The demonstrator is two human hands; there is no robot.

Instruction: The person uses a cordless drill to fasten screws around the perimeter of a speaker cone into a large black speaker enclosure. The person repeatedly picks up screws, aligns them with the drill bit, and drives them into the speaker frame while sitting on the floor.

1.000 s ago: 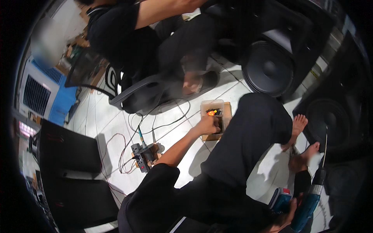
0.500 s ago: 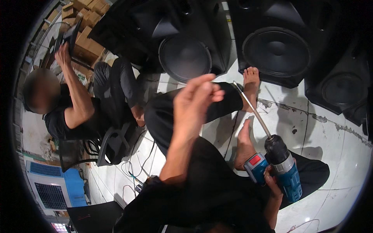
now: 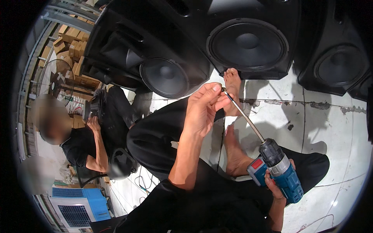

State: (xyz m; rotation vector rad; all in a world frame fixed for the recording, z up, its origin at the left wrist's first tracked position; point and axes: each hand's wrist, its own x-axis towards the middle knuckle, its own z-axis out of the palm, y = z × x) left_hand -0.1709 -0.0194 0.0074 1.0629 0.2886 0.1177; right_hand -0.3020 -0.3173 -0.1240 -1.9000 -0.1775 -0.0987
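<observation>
My right hand point(image 3: 276, 184) is closed round the grip of a blue and black cordless drill point(image 3: 285, 173), which carries a red-marked battery pack. A long metal driver bit point(image 3: 245, 117) runs from its chuck up and to the left. At the bit's tip, my left hand point(image 3: 204, 106) pinches with thumb and forefinger; a small dark piece shows there, too small to name. My bare feet rest on the tiles beyond the drill, one toe-end close to a large black loudspeaker point(image 3: 248, 40).
More black loudspeakers point(image 3: 165, 75) stand along the far side and right. To the left a co-worker point(image 3: 83, 149) sits holding a dark object. Behind are cardboard boxes point(image 3: 74, 42) and a fan point(image 3: 58, 79). A blue and white air cooler point(image 3: 79, 206) and loose cables point(image 3: 143, 182) lie at lower left.
My left hand has come to the bit's tip, closing the gap there. The drill has shifted only slightly. The co-worker has lowered their arm, and the view has turned a little.
</observation>
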